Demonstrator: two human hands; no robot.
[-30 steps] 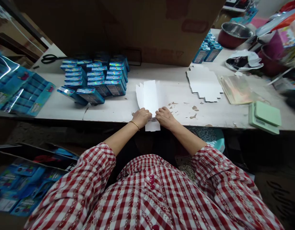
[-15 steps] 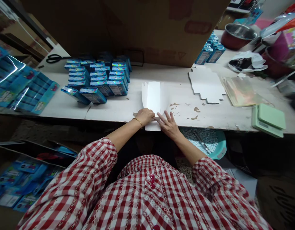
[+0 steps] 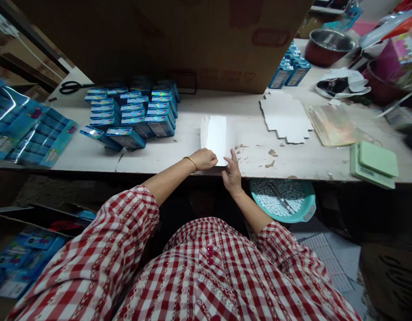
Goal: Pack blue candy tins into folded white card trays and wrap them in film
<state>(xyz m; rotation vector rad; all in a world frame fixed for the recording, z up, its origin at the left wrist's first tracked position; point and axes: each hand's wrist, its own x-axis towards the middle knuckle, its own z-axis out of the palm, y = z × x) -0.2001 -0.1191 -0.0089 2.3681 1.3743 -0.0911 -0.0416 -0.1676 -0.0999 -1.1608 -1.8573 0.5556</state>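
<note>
I'm working at a worn white table (image 3: 255, 120) with chipped paint, and a big cardboard box (image 3: 219, 40) covers its far side. Stacks of blue boxes (image 3: 135, 113) stand to my left, flat card blanks (image 3: 285, 120) lie to my right, and a teal basin (image 3: 282, 200) sits below the table. The white card (image 3: 216, 138) lies near the table's front edge, between my hands. My left hand (image 3: 204, 159) is closed over its near corner, hiding it. My right hand (image 3: 231, 173) is open, its fingers raised just beside the card; I can't tell whether they touch it.
</note>
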